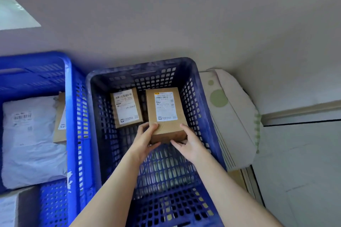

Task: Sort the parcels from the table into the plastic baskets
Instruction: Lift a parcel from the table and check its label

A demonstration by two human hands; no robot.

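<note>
Inside the dark blue plastic basket (pixel 201 108), both hands hold a brown cardboard parcel (pixel 166 127) with a white shipping label on top. My left hand (pixel 145 140) grips its near left corner and my right hand (pixel 186 143) grips its near right corner. A second, smaller brown labelled parcel (pixel 125 108) lies on the basket floor just to the left, close beside the held one. The brighter blue basket (pixel 69 116) at the left contains a white plastic mailer bag (pixel 31 140) and a brown box (pixel 60 118), partly hidden by the basket wall.
The two baskets stand side by side against a pale wall. A white appliance with green dots (pixel 230 114) stands right of the dark basket. Light floor tiles (pixel 299 167) lie at the far right. A grey-white surface (pixel 11 208) shows at the bottom left.
</note>
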